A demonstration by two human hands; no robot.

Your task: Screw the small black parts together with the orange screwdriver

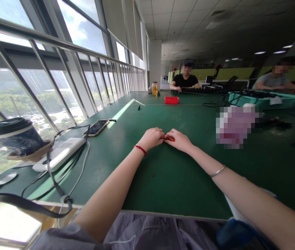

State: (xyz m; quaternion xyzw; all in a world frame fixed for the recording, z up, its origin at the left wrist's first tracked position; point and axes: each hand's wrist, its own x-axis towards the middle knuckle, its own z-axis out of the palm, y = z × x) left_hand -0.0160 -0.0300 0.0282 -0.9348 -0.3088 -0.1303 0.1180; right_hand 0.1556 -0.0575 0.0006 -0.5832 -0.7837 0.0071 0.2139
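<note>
My left hand (152, 138) and my right hand (180, 140) rest together on the green table (163, 177), fingers curled in towards each other. Between the fingertips sits a small orange and red object (169, 139); both hands pinch it, and most of it is hidden. A red string circles my left wrist and a thin silver bangle my right.
A phone (97, 127), a white power bank (60, 152) with cables and a lidded coffee cup (16, 137) lie at the left. A red tray (171, 100), a yellow jar (154, 88) and a teal basket (264, 99) stand farther back. Two people sit at the far end.
</note>
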